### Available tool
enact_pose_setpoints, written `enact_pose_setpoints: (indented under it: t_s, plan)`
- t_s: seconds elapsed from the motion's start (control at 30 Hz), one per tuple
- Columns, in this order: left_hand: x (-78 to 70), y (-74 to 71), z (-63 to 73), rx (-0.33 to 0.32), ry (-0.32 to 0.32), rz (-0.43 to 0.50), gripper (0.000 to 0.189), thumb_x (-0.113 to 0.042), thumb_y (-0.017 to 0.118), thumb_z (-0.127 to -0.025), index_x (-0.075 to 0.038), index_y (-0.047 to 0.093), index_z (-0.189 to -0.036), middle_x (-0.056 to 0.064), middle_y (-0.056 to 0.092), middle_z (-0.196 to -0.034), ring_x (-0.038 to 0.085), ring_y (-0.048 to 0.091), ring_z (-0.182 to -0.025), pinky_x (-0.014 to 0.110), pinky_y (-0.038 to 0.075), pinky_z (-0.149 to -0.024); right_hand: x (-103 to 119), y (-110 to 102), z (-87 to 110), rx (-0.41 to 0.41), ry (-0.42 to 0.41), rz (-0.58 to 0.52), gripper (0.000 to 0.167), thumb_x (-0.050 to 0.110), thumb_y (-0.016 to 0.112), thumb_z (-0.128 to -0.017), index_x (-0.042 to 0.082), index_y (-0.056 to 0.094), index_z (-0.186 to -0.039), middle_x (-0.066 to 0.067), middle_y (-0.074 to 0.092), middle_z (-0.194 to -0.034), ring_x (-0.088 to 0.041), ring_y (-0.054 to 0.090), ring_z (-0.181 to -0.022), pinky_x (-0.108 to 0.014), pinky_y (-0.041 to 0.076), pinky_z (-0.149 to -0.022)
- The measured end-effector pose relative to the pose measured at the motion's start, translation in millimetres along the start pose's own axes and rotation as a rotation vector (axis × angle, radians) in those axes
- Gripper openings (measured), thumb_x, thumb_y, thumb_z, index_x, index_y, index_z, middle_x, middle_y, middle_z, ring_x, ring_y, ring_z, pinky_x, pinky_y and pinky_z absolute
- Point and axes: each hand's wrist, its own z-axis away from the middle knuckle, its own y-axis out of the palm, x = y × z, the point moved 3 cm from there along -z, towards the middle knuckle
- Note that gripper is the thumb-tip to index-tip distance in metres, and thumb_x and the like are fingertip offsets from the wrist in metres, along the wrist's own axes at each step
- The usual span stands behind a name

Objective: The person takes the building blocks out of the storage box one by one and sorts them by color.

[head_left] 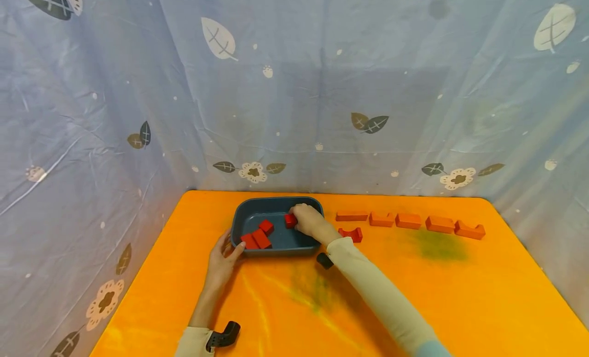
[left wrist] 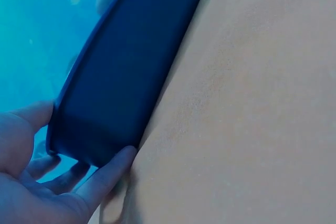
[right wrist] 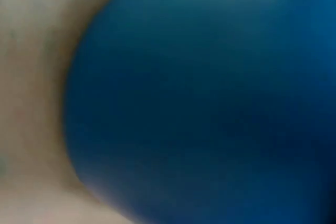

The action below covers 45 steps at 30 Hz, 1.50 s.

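A dark blue-grey tray (head_left: 276, 252) with raised walls rests on the table, and its outer side (left wrist: 126, 61) fills much of the left wrist view. My left hand (head_left: 222, 262) grips the tray's left end, thumb at the rim and fingers around the outside. Inside the right part of the tray, my right hand (head_left: 310, 223) pinches a red block (head_left: 290, 221). Three more red blocks lie at the tray's left: a small one (head_left: 266, 226) and two longer ones, side by side (head_left: 261, 239). Only the tray's blurred outer wall (right wrist: 194, 103) fills the right wrist view.
Right of the tray, a red block with a curved notch (head_left: 351, 235) lies on the orange-yellow table (head_left: 391, 290). Several orange blocks (head_left: 408, 221) form a row behind and beyond it. A patterned curtain (head_left: 285, 106) hangs along the table's back and sides.
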Motion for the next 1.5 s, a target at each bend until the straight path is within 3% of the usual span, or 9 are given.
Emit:
enact_pose_setpoints:
  t_s: [0.17, 0.4, 0.67, 0.97, 1.1, 1.33, 1.5]
  plan:
    - [-1.3, 4.1, 1.2, 0.011, -0.004, 0.018, 0.067, -0.016, 0.063, -0.097, -0.006, 0.028, -0.154, 0.022, 0.034, -0.151, 0.039, 0.035, -0.139, 0.046, 0.053, -0.094, -7, 3, 5.4, -0.050, 0.031, -0.074, 0.031, 0.008, 0.078, -0.084, -0.001, 0.069, -0.112, -0.012, 0.070, -0.104, -0.024, 0.064, -0.087, -0.034, 0.057, -0.084]
    - [-0.8, 5.5, 1.7, 0.019, -0.014, 0.045, 0.067, -0.016, 0.062, -0.097, -0.007, 0.028, -0.154, 0.021, 0.034, -0.150, 0.037, 0.036, -0.138, 0.046, 0.054, -0.093, -7, -10, 17.2, -0.146, 0.008, -0.136, 0.031, 0.015, 0.080, -0.082, 0.001, 0.072, -0.109, -0.009, 0.071, -0.096, -0.021, 0.064, -0.084, -0.034, 0.057, -0.081]
    - [2.3, 6.0, 2.4, 0.026, -0.018, 0.012, 0.069, -0.020, 0.064, -0.097, -0.007, 0.027, -0.154, 0.021, 0.035, -0.150, 0.037, 0.037, -0.137, 0.043, 0.053, -0.095, -32, -25, 52.6, -0.170, 0.084, -0.588, 0.038, 0.013, 0.077, -0.086, 0.001, 0.067, -0.121, -0.010, 0.070, -0.111, -0.022, 0.065, -0.095, -0.032, 0.058, -0.083]
    - [3.8, 3.6, 3.4, 0.039, -0.022, 0.047, 0.068, -0.015, 0.062, -0.097, -0.008, 0.026, -0.155, 0.020, 0.034, -0.150, 0.035, 0.040, -0.134, 0.042, 0.055, -0.092, -68, -46, 109.0, -0.223, 0.135, -0.790, 0.045, 0.009, 0.074, -0.088, -0.004, 0.061, -0.129, -0.021, 0.064, -0.121, -0.035, 0.065, -0.106, -0.038, 0.060, -0.084]
    - [2.9, 2.9, 2.9, 0.037, -0.028, 0.041, 0.068, -0.016, 0.062, -0.098, -0.008, 0.026, -0.155, 0.020, 0.035, -0.149, 0.034, 0.040, -0.134, 0.043, 0.055, -0.093, -91, -49, 133.7, -0.260, 0.156, -0.793, 0.045, 0.007, 0.073, -0.088, -0.006, 0.060, -0.129, -0.023, 0.062, -0.125, -0.038, 0.062, -0.111, -0.042, 0.058, -0.087]
    - [1.1, 0.1, 3.5, 0.021, -0.036, 0.013, 0.070, -0.020, 0.064, -0.097, -0.007, 0.026, -0.155, 0.021, 0.035, -0.149, 0.034, 0.041, -0.133, 0.040, 0.056, -0.092, -134, -43, 170.2, -0.319, 0.228, -0.658, 0.045, 0.017, 0.077, -0.086, -0.001, 0.064, -0.126, -0.019, 0.065, -0.124, -0.037, 0.061, -0.114, -0.051, 0.051, -0.097]
    - [-0.6, 0.6, 3.0, 0.028, -0.037, 0.039, 0.070, -0.018, 0.063, -0.097, -0.009, 0.025, -0.155, 0.018, 0.035, -0.150, 0.030, 0.043, -0.131, 0.041, 0.055, -0.091, -154, -38, 187.2, -0.336, 0.244, -0.626, 0.042, 0.013, 0.077, -0.085, -0.002, 0.066, -0.123, -0.020, 0.067, -0.120, -0.037, 0.062, -0.112, -0.052, 0.051, -0.097]
